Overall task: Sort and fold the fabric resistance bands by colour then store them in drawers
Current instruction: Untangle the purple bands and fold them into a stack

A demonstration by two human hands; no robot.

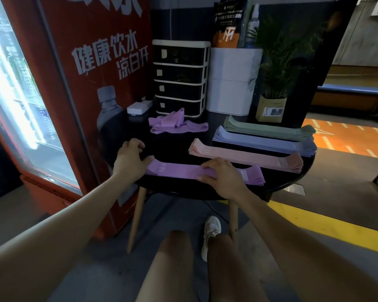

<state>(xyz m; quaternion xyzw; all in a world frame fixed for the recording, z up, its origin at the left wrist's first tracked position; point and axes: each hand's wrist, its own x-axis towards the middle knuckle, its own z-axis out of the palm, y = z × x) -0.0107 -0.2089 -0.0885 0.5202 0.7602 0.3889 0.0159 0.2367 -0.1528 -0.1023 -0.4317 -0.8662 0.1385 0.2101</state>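
Worktop: we stand at a round black worktop point(177, 188), and we place everything else from its near edge.
Purple band: a flat purple band point(179, 173) lies along that near edge.
Left hand: our left hand point(130, 159) rests at the band's left end, thumb touching the fabric, fingers loosely curled on the worktop and holding nothing.
Right hand: our right hand point(220, 176) grips the band past its middle, thumb under the near edge and fingers curled over the top.
Sorted stacks: going back from the near edge we see a pink stack point(249, 156), a blue stack point(266, 142) and a green stack point(271, 129).
Loose bands: a purple heap point(172, 124) lies towards the far edge.
Drawers: a drawer unit point(180, 78) stands at the far edge, all drawers closed.
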